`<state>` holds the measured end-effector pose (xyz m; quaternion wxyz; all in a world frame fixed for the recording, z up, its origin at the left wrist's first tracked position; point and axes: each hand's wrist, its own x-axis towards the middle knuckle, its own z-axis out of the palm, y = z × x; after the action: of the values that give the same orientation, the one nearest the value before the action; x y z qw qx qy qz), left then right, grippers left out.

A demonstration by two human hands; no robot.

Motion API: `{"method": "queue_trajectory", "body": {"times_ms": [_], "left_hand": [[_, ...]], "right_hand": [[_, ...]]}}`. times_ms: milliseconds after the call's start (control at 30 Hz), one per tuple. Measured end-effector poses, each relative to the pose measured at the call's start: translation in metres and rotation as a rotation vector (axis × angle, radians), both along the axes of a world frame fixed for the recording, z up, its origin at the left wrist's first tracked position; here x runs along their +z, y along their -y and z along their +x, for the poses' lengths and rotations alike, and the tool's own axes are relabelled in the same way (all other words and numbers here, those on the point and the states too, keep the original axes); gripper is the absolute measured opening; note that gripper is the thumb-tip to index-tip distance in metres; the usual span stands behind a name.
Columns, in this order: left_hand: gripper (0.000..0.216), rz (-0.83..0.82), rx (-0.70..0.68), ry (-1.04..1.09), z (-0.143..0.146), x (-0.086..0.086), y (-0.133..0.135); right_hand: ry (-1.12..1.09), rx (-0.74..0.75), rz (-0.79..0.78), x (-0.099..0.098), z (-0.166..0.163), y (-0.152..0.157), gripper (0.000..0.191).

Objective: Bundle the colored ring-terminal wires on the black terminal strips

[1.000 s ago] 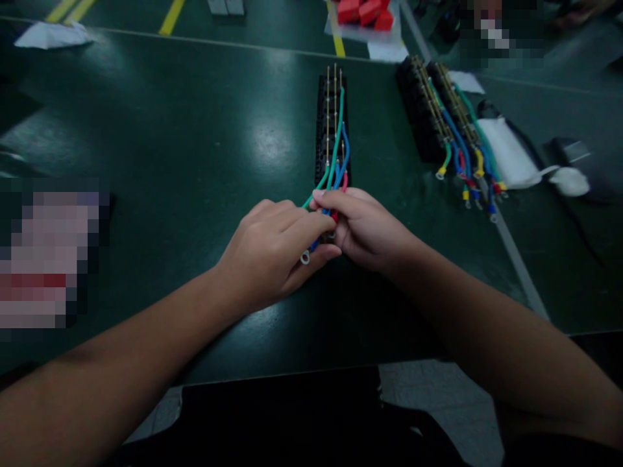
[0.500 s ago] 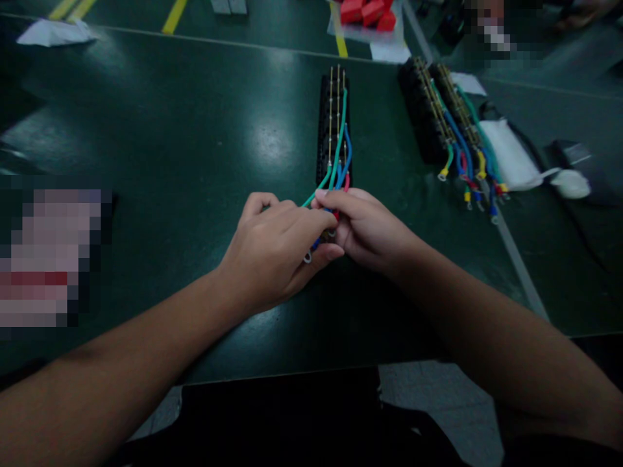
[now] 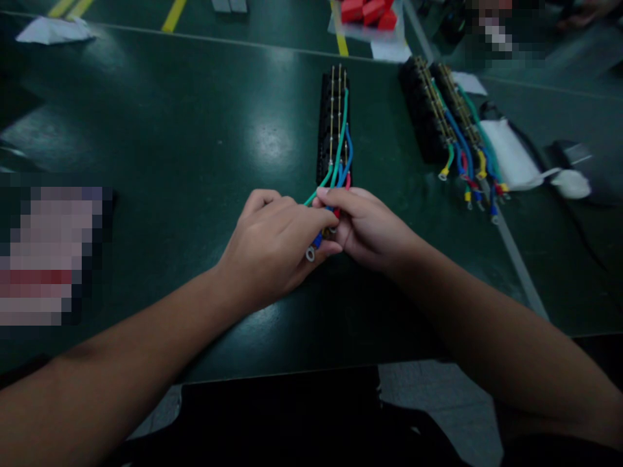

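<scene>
A long black socket strip [image 3: 325, 130] with brass bars lies on the dark green table, its near end toward me. Green, blue and red wires [image 3: 349, 155] run from it into my hands. My left hand [image 3: 280, 240] is closed around the wire ends from the left. A ring terminal [image 3: 310, 253] with a blue sleeve pokes out beneath its fingers. My right hand [image 3: 367, 224] pinches the same wires just above, close against the left fingertips. The fingers hide most of the other wire ends.
Two similar wired strips [image 3: 423, 117] lie to the right, their terminals toward me. Beyond them are a white packet [image 3: 511, 155] and a black cable. Red pieces [image 3: 372, 13] sit on plastic at the back. A pixelated item [image 3: 53, 253] is at left. A person's hand shows at top right.
The blue-sleeved ring terminal under my left hand has shifted slightly up and shows more. Both hands otherwise stay almost in place on the wires.
</scene>
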<state>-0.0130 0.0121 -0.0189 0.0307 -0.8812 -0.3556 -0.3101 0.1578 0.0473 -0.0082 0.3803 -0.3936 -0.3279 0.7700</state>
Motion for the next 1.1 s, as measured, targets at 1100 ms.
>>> {"method": "queue_trajectory", "body": {"times_ms": [1100], "left_hand": [[0.028,-0.009,-0.011,0.056,0.0004,0.004,0.0012]], "right_hand": [[-0.03,0.003,0.044,-0.0063,0.0012,-0.0011,0.028]]}}
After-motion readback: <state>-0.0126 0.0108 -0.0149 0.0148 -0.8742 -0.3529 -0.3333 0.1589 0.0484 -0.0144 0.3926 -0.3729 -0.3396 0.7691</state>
